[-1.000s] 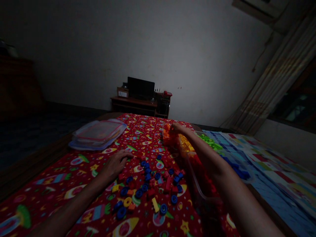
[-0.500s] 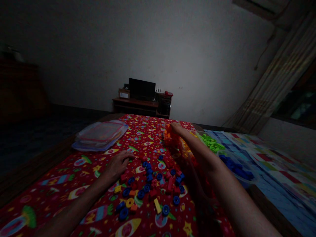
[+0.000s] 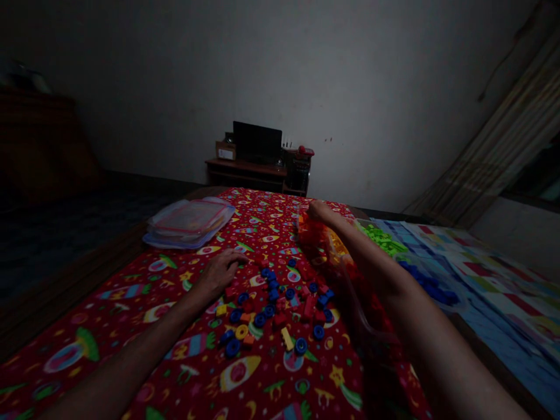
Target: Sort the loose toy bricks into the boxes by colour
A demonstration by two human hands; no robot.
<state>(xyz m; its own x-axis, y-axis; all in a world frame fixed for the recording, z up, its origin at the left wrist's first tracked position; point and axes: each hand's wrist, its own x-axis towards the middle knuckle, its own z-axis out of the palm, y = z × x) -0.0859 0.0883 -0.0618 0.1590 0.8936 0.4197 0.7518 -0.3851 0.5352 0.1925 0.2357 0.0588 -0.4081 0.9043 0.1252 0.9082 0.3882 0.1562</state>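
Observation:
My left hand [image 3: 220, 272] lies on the red patterned cloth [image 3: 245, 402], its fingers stretched toward a few red blocks [image 3: 259, 261] and apparently holding nothing. My right hand [image 3: 319, 210] reaches over the clear container of orange blocks [image 3: 306, 228] at the far end. Its fingers point down and are hidden, so what they hold does not show. Between my arms several toy blocks lie scattered: blue wheels [image 3: 300, 346], a long yellow block [image 3: 287, 339], a yellow wheel [image 3: 241, 332], and red blocks [image 3: 308, 307]. Yellow blocks [image 3: 336, 245] sit in a container beside my right forearm.
A stack of clear plastic lids [image 3: 188, 224] lies on the left of the cloth. Right of my forearm stand containers of green blocks [image 3: 381, 238] and blue blocks [image 3: 431, 283]. Farther off, a monitor [image 3: 257, 142] stands on a desk [image 3: 245, 165] by the wall.
The view has tilted slightly down and left to right, so everything sits a little shifted. My right hand still bends over the orange blocks, now more curled; my left hand keeps its place on the cloth.

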